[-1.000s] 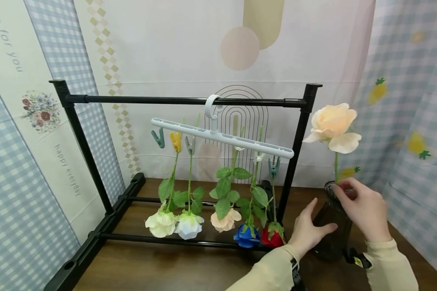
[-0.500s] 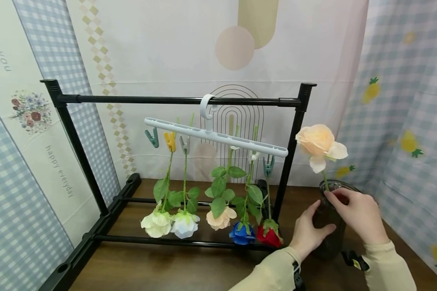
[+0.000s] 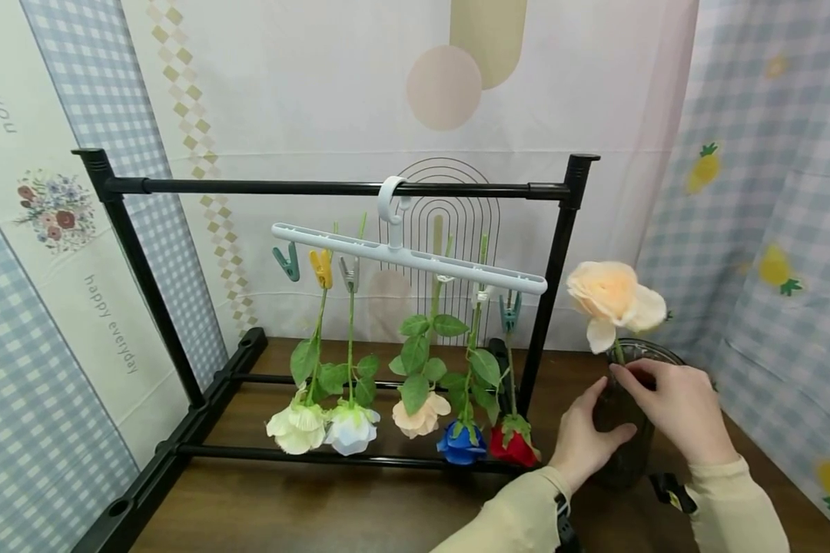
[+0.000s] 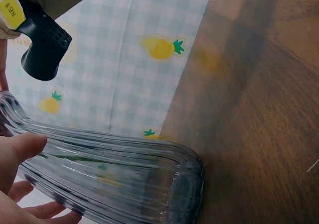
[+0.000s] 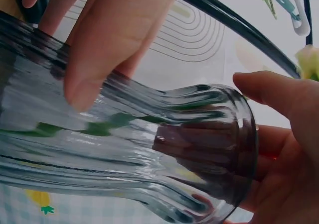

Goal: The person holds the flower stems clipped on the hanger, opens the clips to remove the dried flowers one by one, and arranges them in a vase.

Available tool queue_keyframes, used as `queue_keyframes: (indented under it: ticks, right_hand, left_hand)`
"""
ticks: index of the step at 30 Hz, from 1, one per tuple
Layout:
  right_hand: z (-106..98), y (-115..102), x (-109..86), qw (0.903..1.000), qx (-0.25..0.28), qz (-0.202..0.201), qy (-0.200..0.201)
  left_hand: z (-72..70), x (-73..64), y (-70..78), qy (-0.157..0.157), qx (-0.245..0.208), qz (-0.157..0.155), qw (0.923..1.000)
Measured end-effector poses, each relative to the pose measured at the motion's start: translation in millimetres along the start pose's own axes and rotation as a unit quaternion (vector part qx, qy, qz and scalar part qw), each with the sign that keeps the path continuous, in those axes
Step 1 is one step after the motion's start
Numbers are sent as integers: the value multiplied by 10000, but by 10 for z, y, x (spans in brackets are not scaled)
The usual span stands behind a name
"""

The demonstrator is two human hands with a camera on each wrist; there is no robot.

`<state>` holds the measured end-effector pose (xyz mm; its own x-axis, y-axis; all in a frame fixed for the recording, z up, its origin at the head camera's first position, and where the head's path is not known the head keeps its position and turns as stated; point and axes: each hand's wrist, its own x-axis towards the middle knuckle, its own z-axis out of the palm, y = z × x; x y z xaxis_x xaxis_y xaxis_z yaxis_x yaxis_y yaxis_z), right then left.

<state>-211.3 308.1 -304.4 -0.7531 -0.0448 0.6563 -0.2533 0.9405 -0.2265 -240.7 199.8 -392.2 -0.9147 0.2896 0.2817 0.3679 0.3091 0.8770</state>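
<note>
At the right of the head view, a peach rose (image 3: 612,298) stands in a ribbed clear glass vase (image 3: 625,461), its bloom above the mouth. My right hand (image 3: 681,407) is at the vase mouth, with thumb and forefinger pinching the stem just below the bloom. My left hand (image 3: 586,436) holds the vase body from the left, fingers and thumb spread around it. The green stem (image 5: 94,129) shows through the glass in the right wrist view. In the left wrist view the base of the vase (image 4: 184,189) rests on the wooden table.
A black rack (image 3: 339,188) carries a pale blue hanger (image 3: 401,253). Several roses hang upside down from its clips, including a blue rose (image 3: 462,444) and a red rose (image 3: 514,443) near my left arm. One green clip (image 3: 287,263) holds nothing. Patterned cloth walls stand behind.
The peach rose has come down lower into the vase and its bloom has turned. My right hand has lowered slightly with it, and my left hand has stayed around the vase.
</note>
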Motion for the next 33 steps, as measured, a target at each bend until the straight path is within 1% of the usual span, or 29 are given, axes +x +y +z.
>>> queue_keyframes:
  ticks: [3, 5, 11, 13, 16, 18, 19, 20, 21, 22, 23, 24, 26, 27, 29, 30, 32, 33]
  right_hand:
    - [-49, -31, -20, 9998, -62, -80, 178]
    - [-132, -55, -51, 9997, -123, -34, 212]
    - [-401, -169, -154, 9991, -226, 344, 73]
    - [-461, -211, -178, 9990, -214, 378, 48]
    - [-518, -271, -206, 9994, -163, 290, 54]
    - [-545, -312, -226, 9997, -124, 184, 114]
    - [-535, -333, -225, 9997, -52, 74, 220]
    - [-527, -354, -222, 9995, 37, -31, 317]
    - [-517, -377, -223, 9988, 142, -154, 434]
    - [-507, -402, -226, 9978, 214, -278, 558]
    - [-495, -430, -229, 9964, 304, -415, 679]
    - [-482, -455, -230, 9944, 415, -571, 787]
    - [-456, -518, -236, 9906, 628, -814, 898]
    - [-444, -554, -237, 9891, 717, -914, 906]
    - [-424, -635, -230, 9856, 894, -1114, 906]
    - [-409, -676, -220, 9838, 973, -1220, 883]
    - [-379, -770, -197, 9811, 1143, -1364, 764]
    - [-360, -816, -182, 9792, 1218, -1467, 699]
  left_hand:
    - [-5, 10, -15, -25, -17, 41, 10000]
    - [-6, 1, -6, -83, -38, -1, 10000]
    - [-41, -21, 59, -259, -185, -192, 9993]
    - [-59, -27, 88, -269, -204, -258, 9991]
    - [-98, -47, 134, -321, -169, -346, 9987]
    - [-137, -69, 173, -462, -26, -345, 9983]
    - [-181, -69, 183, -566, 124, -310, 9978]
    - [-232, -74, 195, -697, 336, -250, 9967]
    - [-290, -86, 210, -876, 632, -178, 9940]
    - [-353, -102, 227, -1116, 996, -103, 9887]
    - [-420, -120, 248, -1413, 1379, -14, 9803]
    - [-494, -149, 268, -1739, 1753, 59, 9690]
    - [-653, -208, 314, -2469, 2342, 239, 9400]
    - [-742, -238, 340, -2825, 2521, 315, 9250]
    - [-941, -307, 391, -3446, 2623, 518, 8999]
    - [-1056, -339, 414, -3672, 2626, 675, 8898]
    - [-1315, -386, 458, -4026, 2542, 1099, 8725]
    - [-1455, -410, 478, -4184, 2429, 1300, 8655]
